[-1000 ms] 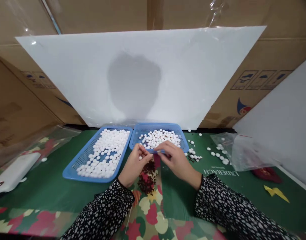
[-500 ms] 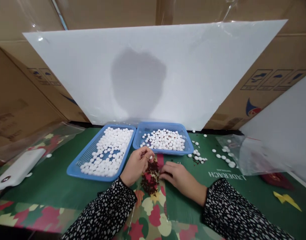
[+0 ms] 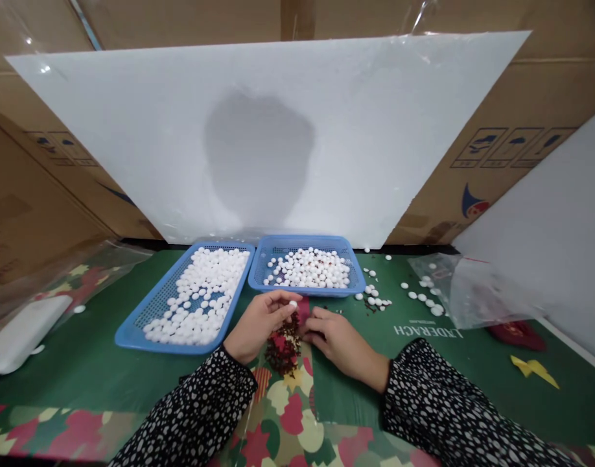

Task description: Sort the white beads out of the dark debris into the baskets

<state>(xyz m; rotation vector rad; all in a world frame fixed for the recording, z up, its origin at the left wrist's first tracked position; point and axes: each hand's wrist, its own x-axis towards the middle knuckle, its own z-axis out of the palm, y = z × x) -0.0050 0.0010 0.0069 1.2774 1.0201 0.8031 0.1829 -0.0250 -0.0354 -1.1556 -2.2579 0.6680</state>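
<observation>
My left hand pinches a small white round ball between thumb and forefinger, just in front of the right-hand blue basket. My right hand is at the right edge of a pile of dark red-brown flakes, its fingers curled and close together. Whatever those fingers hold, if anything, is hidden. The flakes lie loose on the patterned strip of the table covering. Beyond my hands stands a blue basket with white balls, some brown flakes among them. To its left sits another blue basket, holding many white balls.
White balls and brown bits lie scattered right of the baskets. A clear plastic bag, a red packet and a yellow scrap are farther right. At left lies a white object. A white board leans behind.
The whole view has shifted, so the baskets and table sit farther left. The white ball in my left hand shows more clearly now. My right hand's fingers have curled in more at the pile.
</observation>
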